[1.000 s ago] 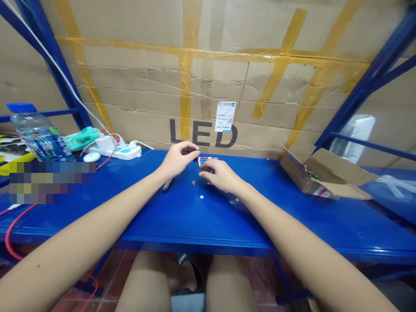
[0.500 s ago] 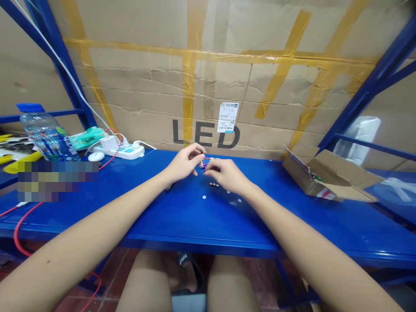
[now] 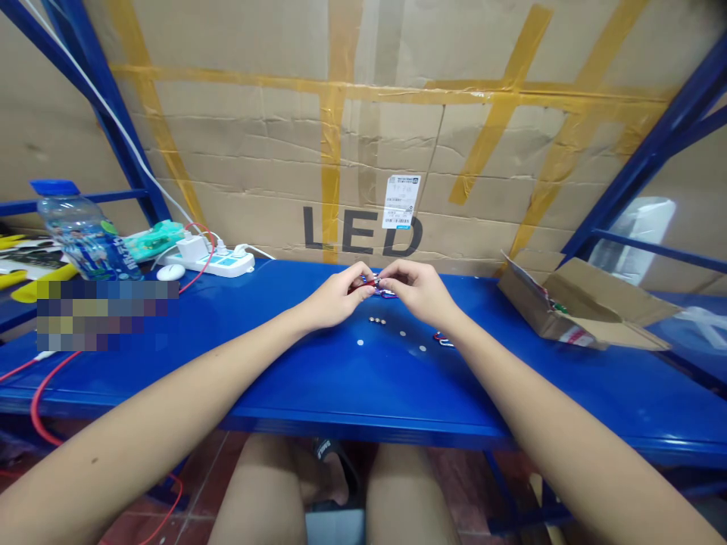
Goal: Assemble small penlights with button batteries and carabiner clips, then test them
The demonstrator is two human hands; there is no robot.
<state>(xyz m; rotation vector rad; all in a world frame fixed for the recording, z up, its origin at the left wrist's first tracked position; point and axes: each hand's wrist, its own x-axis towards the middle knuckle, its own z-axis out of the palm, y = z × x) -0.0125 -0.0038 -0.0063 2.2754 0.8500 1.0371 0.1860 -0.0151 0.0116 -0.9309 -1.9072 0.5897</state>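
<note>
My left hand (image 3: 337,297) and my right hand (image 3: 419,291) meet over the back of the blue table (image 3: 318,378). Both pinch a small red and blue part (image 3: 375,285) between their fingertips, a little above the table top. Just in front of them lie several small round metal pieces (image 3: 377,321) and pale discs (image 3: 360,343). A small red and blue item (image 3: 444,339) lies beside my right wrist.
An open cardboard box (image 3: 573,303) sits on the right. At the left are a white power strip (image 3: 207,262) with plugs and a red wire (image 3: 39,393), a water bottle (image 3: 85,235) and a white mouse (image 3: 170,272). A large taped "LED" carton (image 3: 363,136) forms the back wall.
Both hands lifted off the table and came together, now pinching the small red and blue part between them. The small metal pieces stay on the table.
</note>
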